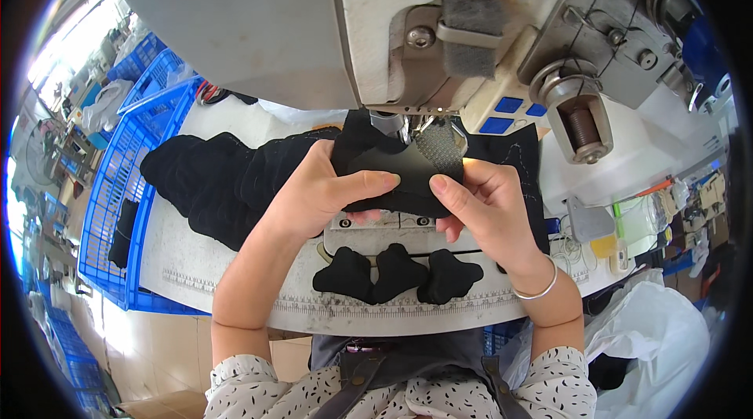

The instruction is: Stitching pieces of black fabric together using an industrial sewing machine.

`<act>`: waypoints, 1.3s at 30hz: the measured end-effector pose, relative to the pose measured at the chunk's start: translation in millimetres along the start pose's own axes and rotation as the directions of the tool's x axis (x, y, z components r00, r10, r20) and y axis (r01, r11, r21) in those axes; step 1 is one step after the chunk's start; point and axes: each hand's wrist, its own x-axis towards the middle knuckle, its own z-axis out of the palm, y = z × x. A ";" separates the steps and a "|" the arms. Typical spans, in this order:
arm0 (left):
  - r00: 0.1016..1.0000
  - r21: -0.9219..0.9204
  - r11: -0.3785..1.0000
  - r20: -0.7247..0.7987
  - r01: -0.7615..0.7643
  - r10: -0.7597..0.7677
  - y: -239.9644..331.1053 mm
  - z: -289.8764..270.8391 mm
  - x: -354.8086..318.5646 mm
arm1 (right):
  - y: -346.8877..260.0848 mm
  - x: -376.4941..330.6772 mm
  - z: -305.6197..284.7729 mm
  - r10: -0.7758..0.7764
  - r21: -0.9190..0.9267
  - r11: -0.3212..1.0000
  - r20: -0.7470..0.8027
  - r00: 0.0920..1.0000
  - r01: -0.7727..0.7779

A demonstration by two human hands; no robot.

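Observation:
Both of my hands grip one black fabric piece (392, 180) just in front of the needle area of a sewing machine (447, 58). My left hand (333, 187) pinches its left side, thumb on top and fingers beneath. At its right side my right hand (486, 199) does the same, the two thumbs pointing at each other. A grey mesh patch (439, 146) shows at the piece's far right, close to the presser foot (406, 129). Several small black cut pieces (400, 274) lie in a row on the table nearer to me. The fingertips underneath are partly hidden.
A long stack of black pieces (227, 180) lies left on the white table (259, 278), whose curved front edge bears a ruler. Blue crates (118, 207) stand beyond its left edge. A thread bobbin (580, 125) hangs at the right of the machine; a white plastic bag (651, 333) sits lower right.

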 end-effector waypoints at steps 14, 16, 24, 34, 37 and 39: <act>0.994 -0.001 1.000 0.108 0.004 -0.004 -0.5 -9.1 7.6 | 4.5 16.6 -17.3 -0.791 -0.722 -0.068 0.460 0.404 0.688; 0.995 0.025 0.999 0.093 -0.028 0.025 -0.1 -10.2 9.5 | 8.1 18.1 -17.4 -0.815 -0.725 -0.090 0.447 0.368 0.682; 0.985 0.104 0.994 0.173 -0.028 0.009 12.0 -18.6 20.3 | 12.3 22.2 -14.3 -0.835 -0.735 -0.101 0.429 0.345 0.670; 0.953 0.157 0.987 0.297 0.020 -0.067 19.1 -32.1 38.8 | 12.9 20.9 -10.3 -0.837 -0.745 -0.114 0.428 0.341 0.657; 0.951 0.172 0.985 0.298 0.031 -0.082 20.5 -31.4 44.4 | 13.6 19.9 -9.6 -0.838 -0.754 -0.103 0.417 0.352 0.648; 0.954 0.188 0.982 0.287 0.031 -0.086 22.1 -34.3 49.3 | 12.7 18.0 -8.0 -0.833 -0.765 -0.100 0.414 0.367 0.636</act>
